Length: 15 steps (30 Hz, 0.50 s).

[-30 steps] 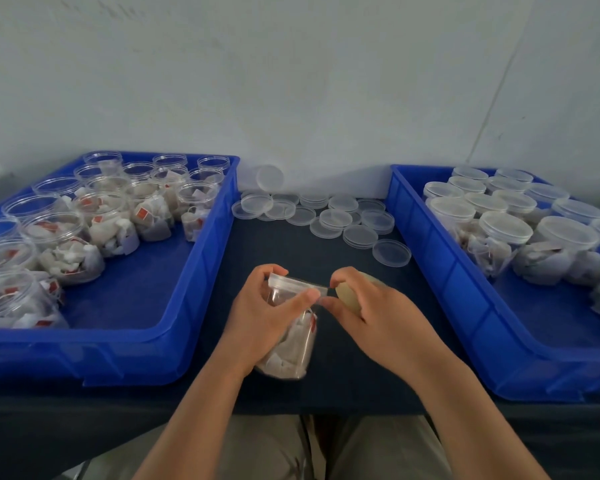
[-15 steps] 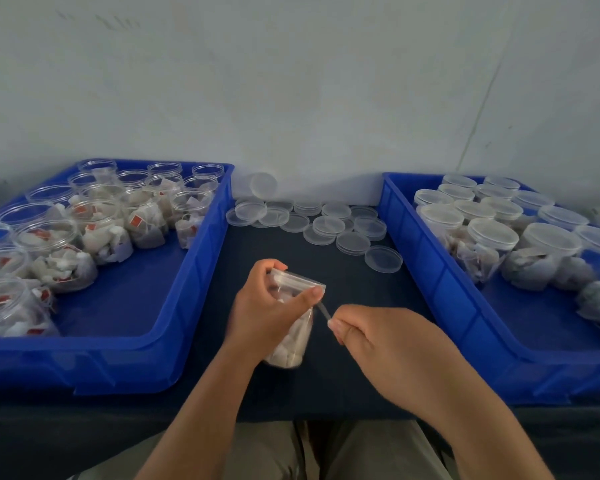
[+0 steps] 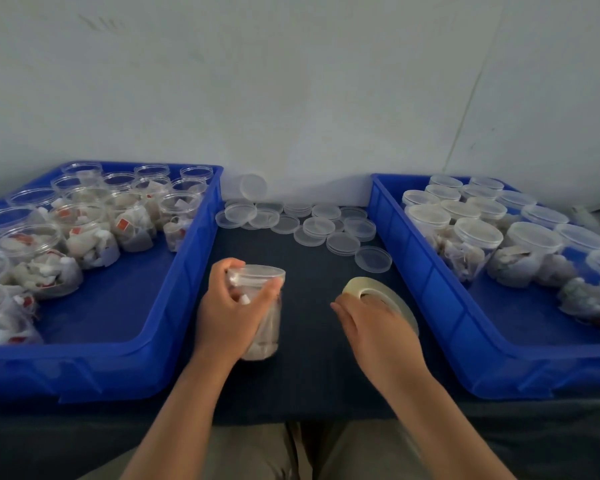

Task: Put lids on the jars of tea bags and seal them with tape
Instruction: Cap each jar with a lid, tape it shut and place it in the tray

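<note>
Dark cloth covers the table, which is pushed up against a pale wall. The left hand wraps around a jar of tea bags standing on the cloth, with fingers and thumb curled around its upper part just under the lid, which is already seated. Apart from it, the right hand lies over the tape, fingers curled across the roll and tips dipping into its core. The roll sits at or just above the cloth. No strip spans the gap between roll and jar. Whether clear tape already rings the lid cannot be told.

Outward of the left hand, a bin holds many open jars of tea bags, none lidded. Outward of the right hand, a second bin holds capped jars, likely the finished ones. Beyond both hands spare lids lie scattered, some stacked.

So the job looks roughly half done: this jar is capped, its sealing is uncertain, and the whole left bin remains.
</note>
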Each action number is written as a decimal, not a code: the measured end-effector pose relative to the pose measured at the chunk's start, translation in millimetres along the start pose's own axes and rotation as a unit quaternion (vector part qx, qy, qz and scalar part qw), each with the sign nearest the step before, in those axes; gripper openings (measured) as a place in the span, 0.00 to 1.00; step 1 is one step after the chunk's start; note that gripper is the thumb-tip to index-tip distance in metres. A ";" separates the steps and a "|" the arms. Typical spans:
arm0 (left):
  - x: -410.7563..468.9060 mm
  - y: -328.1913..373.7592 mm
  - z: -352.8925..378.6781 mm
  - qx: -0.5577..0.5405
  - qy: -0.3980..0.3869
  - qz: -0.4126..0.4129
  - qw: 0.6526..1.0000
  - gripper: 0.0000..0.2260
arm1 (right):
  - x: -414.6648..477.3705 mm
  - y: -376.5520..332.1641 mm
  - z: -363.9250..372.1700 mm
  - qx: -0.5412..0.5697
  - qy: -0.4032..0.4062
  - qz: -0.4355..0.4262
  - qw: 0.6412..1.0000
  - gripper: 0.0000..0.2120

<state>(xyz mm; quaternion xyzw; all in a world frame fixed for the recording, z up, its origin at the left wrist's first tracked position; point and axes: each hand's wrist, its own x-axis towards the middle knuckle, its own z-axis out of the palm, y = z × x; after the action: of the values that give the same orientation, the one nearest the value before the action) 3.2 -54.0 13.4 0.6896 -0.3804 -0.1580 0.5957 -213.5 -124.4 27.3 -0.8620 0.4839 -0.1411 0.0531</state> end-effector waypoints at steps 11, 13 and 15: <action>-23.2 -3.6 -0.9 -0.016 -0.033 0.047 0.998 0.25 | 7.0 1.2 57.0 -0.067 -0.099 -0.089 0.989 0.24; -24.0 -4.9 0.3 -0.036 -0.052 0.031 0.998 0.24 | 7.8 -0.8 52.1 -0.055 -0.102 -0.102 0.988 0.28; -25.4 -5.5 0.9 -0.048 -0.064 0.025 0.997 0.24 | 5.5 -4.3 46.2 0.001 -0.095 -0.091 0.991 0.32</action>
<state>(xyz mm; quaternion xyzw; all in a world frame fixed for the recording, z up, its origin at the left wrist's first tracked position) -12.3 -36.5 2.0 0.6390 -0.4267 -0.2046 0.6064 -193.7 -128.9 -14.8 -0.9119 0.3961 -0.0631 0.0872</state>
